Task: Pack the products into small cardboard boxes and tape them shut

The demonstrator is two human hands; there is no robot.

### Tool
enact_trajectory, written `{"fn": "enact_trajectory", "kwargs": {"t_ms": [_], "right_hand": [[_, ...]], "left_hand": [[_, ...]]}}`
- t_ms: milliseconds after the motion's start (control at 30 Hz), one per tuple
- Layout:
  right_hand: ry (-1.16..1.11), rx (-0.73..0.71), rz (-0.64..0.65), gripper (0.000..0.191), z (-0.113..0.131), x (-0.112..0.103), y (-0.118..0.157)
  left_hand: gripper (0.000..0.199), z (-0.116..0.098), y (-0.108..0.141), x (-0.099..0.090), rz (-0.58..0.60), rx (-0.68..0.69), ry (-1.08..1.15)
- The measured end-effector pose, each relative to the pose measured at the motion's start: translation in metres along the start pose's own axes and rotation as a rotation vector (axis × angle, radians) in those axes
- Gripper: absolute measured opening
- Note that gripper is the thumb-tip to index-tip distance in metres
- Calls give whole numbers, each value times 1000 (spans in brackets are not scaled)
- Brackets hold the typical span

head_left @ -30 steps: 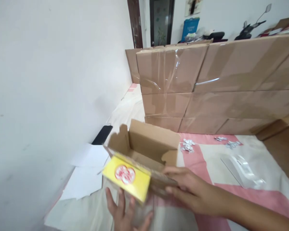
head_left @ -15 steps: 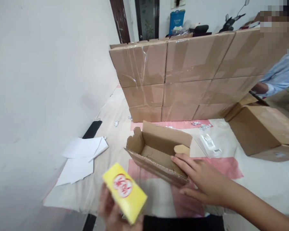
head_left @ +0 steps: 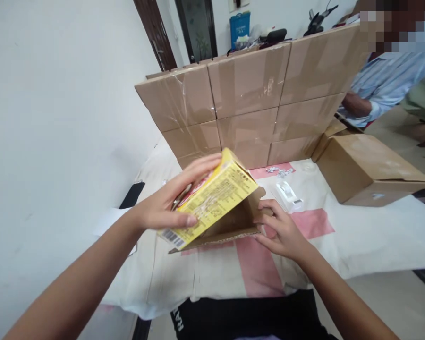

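Observation:
My left hand [head_left: 177,193] grips a yellow printed box [head_left: 216,203] from its left side, with a barcode at the lower corner facing me. The yellow box is tilted over an open cardboard box [head_left: 248,215] and hides much of it. I cannot tell whether the yellow box touches the inside. At the cardboard box's right end, my right hand [head_left: 281,231] has its fingers curled round the edge and flap.
A tape dispenser [head_left: 286,196] lies right of the box. Stacked cartons [head_left: 248,99] form a wall behind; a larger carton [head_left: 371,170] stands at right. White papers [head_left: 108,222] and a black phone-like object [head_left: 131,194] lie at left. A person's sleeve [head_left: 386,85] shows beyond.
My left hand has brought the yellow box up and rightward from the near edge to above the cardboard box. My right hand's fingers have moved from inside to the end flap.

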State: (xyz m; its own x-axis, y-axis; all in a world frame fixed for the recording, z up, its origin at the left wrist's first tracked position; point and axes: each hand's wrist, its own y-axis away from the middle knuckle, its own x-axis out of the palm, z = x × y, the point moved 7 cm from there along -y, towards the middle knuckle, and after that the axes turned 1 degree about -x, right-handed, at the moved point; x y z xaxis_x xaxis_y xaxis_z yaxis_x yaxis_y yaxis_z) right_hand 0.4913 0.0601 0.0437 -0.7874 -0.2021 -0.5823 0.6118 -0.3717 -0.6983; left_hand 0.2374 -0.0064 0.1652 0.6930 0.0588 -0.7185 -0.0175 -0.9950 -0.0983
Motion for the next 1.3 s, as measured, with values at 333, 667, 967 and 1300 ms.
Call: {"fn": "enact_trajectory", "kwargs": {"t_ms": [333, 667, 967, 1300], "right_hand": [[-86, 40, -69, 15, -7, 9, 7], [-109, 48, -140, 17, -9, 14, 11], [-65, 60, -248, 15, -19, 27, 7], [-1, 161, -464, 57, -36, 32, 12]], "left_hand": [[61, 22, -23, 91, 828, -155, 19], [76, 34, -10, 81, 639, -196, -658], [70, 56, -12, 87, 607, -84, -653], [38, 39, -4, 24, -52, 418, -249]]}}
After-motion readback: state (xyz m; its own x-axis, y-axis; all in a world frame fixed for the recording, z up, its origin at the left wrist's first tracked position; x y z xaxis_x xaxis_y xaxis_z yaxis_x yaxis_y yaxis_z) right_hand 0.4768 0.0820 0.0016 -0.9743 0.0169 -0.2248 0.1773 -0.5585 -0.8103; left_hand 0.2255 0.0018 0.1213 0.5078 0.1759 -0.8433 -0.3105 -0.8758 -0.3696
